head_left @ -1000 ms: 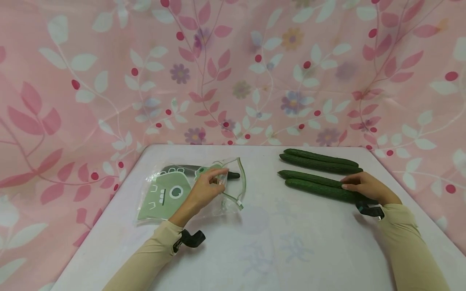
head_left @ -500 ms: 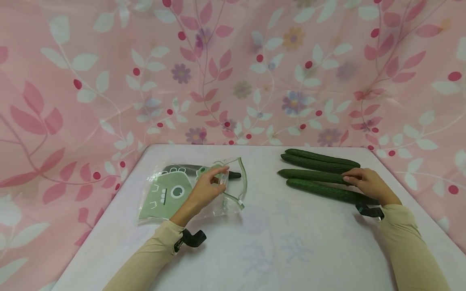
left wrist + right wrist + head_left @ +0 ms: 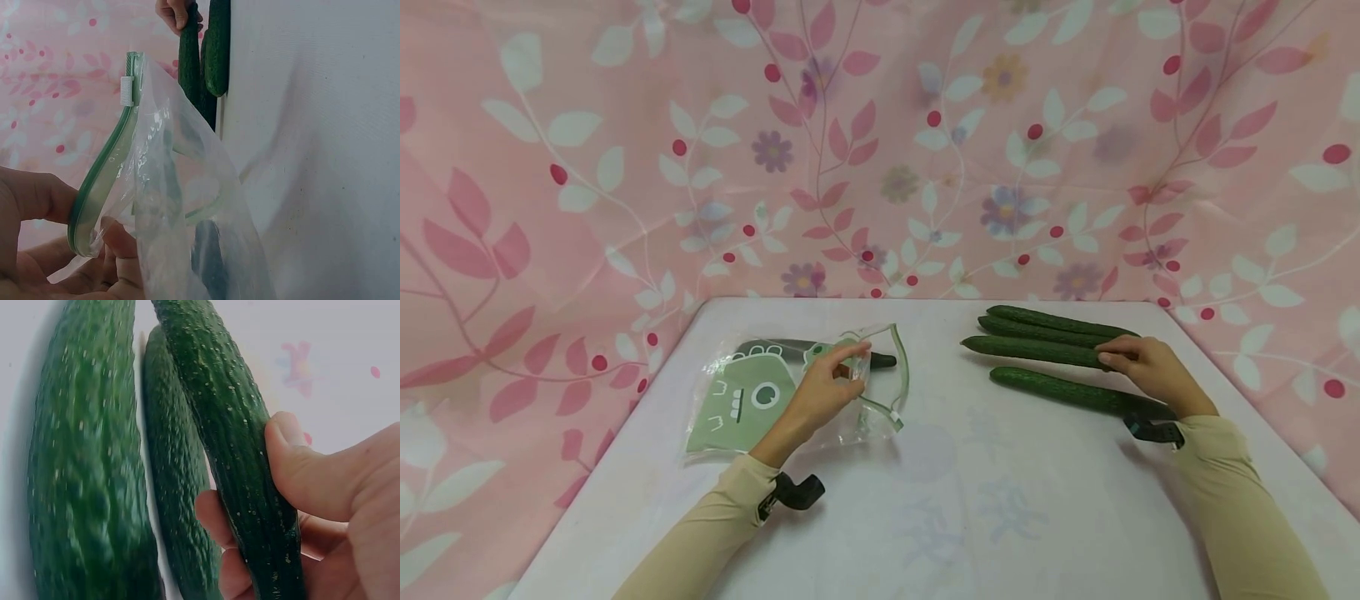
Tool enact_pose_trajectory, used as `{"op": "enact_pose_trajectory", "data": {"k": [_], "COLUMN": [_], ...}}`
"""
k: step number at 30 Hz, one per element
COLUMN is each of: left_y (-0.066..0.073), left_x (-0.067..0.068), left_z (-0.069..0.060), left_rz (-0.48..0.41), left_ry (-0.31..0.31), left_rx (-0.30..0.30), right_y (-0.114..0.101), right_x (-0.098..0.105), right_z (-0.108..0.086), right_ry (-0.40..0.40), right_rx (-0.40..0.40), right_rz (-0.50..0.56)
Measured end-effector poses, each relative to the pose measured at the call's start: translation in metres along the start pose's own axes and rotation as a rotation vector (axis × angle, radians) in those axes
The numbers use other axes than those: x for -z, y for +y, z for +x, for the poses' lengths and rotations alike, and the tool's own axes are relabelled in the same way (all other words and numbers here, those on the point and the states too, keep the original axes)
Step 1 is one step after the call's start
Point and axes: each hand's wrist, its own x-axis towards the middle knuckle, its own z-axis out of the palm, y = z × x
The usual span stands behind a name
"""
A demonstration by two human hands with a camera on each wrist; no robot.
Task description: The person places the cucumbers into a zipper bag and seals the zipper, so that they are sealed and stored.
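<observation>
My left hand (image 3: 816, 396) pinches the green-edged mouth of a clear slider bag (image 3: 741, 408) printed with a green one-eyed monster. The mouth gapes toward the right. Inside lies a dark green cucumber (image 3: 883, 361), its tip showing at the opening. In the left wrist view, the white slider (image 3: 127, 90) sits at the far end of the zip strip. At the right, my right hand (image 3: 1153, 375) grips a long cucumber (image 3: 1030, 349) near one end, thumb on one side and fingers on the other. It appears raised off the table. In front of it lies another cucumber (image 3: 1067, 390).
Two more cucumbers lie side by side behind the held one, the farthest cucumber (image 3: 1052, 317) near the back edge. A white cloth covers the table (image 3: 955, 500). Behind it hangs a pink floral curtain (image 3: 880, 150).
My right hand has drawn one cucumber away from the front one, backward and slightly left, so it now overlaps the rear pair. My left hand and the bag have stayed put.
</observation>
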Motion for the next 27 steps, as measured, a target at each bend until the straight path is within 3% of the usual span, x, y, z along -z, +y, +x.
{"op": "enact_pose_trajectory", "data": {"k": [9, 27], "left_y": [0.000, 0.000], "left_x": [0.000, 0.000], "left_z": [0.000, 0.000], "left_rz": [-0.018, -0.020], "left_ry": [-0.003, -0.008], "left_rx": [-0.012, -0.016], "right_y": [-0.021, -0.054], "right_x": [-0.007, -0.031], "right_z": [0.007, 0.021], "right_ry": [0.044, 0.001], "right_rx": [0.000, -0.006], "right_rz": [0.058, 0.133]}}
